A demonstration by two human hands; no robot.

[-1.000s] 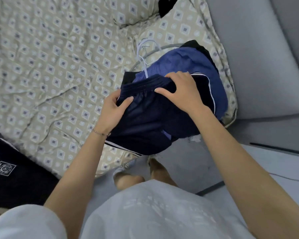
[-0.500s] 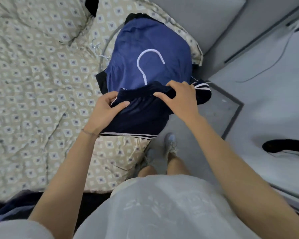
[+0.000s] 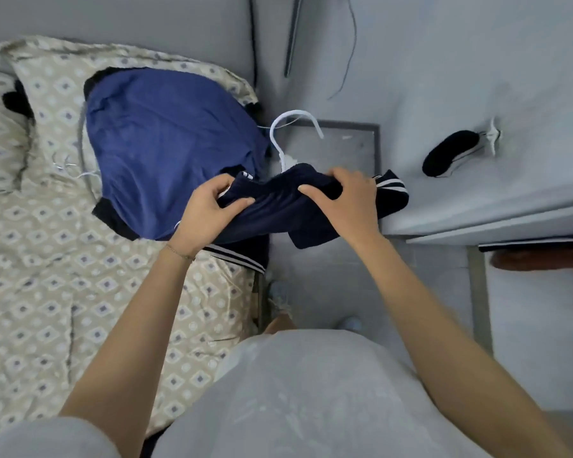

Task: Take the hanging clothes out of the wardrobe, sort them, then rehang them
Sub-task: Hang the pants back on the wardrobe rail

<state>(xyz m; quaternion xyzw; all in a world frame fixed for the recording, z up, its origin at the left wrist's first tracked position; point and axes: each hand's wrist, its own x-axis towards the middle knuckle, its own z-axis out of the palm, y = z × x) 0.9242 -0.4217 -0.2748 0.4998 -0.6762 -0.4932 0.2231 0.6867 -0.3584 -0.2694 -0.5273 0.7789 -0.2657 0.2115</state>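
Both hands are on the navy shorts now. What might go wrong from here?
The navy shorts are bunched around the white hanger, gripped by the left hand and right hand past the bed edge; they may slip to the floor. The hanger's hook sits near the blue garment and might snag it.

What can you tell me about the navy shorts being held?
The navy shorts look like thin, smooth sports fabric with white stripes along the leg hems. They hang bunched over the bed edge, the left hand and right hand both gripping what looks like the gathered waistband. A white hanger hook sticks up behind them.
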